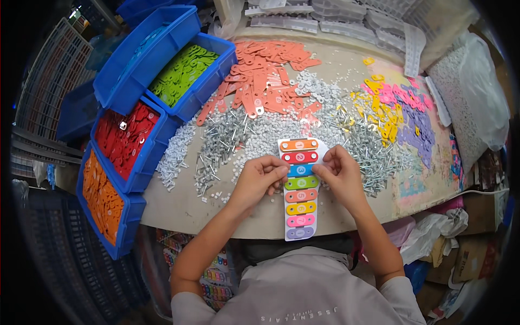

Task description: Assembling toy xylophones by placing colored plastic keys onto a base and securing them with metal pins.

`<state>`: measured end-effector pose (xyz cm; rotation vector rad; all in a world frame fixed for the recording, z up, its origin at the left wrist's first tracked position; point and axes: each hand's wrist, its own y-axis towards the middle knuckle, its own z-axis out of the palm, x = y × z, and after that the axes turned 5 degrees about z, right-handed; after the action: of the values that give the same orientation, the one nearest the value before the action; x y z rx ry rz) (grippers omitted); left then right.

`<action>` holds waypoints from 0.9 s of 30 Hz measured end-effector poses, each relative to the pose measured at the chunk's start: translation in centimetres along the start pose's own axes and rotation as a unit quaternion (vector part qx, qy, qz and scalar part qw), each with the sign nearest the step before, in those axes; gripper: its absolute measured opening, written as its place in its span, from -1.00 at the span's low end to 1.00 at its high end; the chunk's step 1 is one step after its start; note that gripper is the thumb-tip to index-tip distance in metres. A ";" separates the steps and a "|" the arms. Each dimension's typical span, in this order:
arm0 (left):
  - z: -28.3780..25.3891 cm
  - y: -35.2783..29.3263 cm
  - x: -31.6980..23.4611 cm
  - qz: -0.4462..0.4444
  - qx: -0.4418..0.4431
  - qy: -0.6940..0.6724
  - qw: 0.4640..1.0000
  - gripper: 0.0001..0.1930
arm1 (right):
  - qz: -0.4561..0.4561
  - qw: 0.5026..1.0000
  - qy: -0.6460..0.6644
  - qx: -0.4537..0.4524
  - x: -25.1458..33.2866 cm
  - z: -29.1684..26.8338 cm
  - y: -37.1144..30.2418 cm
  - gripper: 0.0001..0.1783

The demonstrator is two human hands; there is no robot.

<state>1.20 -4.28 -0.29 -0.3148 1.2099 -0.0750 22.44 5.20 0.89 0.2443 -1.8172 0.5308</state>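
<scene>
Hand positions: left hand narrowed, thumb and index finger at the left end of a flat blue plastic bar; right hand equally narrowed, thumb at the bar's right end. Whether either pinches a small part cannot be told. The blue bar lies third from the top in a white plastic strip bearing eight rounded bars. The strip's lower end meets the near edge of the pale bench. Beyond the hands: small white round caps, flanked by silver metal pins. Toward the far edge: piled coral bars. Toward the right edge: loose yellow bars, pink bars and purple bars. At the left edge: blue plastic bins of green bars, red bars and orange bars.
</scene>
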 end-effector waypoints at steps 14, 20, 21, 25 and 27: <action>-0.5 1.6 0.0 -0.031 -0.017 0.102 0.994 -0.32 | 0.094 0.985 -0.113 0.093 2.3 -1.4 2.0 -0.30; -0.8 3.7 1.6 -0.013 0.085 0.099 0.991 -0.32 | 0.156 0.972 -0.056 0.167 1.2 -2.0 3.1 -0.30; -1.4 3.9 1.6 -0.030 0.102 0.121 0.987 -0.38 | 0.161 0.969 -0.066 0.173 1.4 -1.9 3.3 -0.33; -1.3 3.7 1.3 -0.026 0.097 0.161 0.982 -0.42 | 0.100 0.976 -0.079 0.174 0.2 -1.7 3.5 -0.35; -1.3 3.5 1.3 -0.017 0.093 0.176 0.980 -0.42 | 0.098 0.975 -0.095 0.175 0.3 -1.7 3.4 -0.33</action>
<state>0.05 -1.46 -2.90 -0.1615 1.5366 -0.2817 22.38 9.00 0.83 0.3679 -1.9364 0.9984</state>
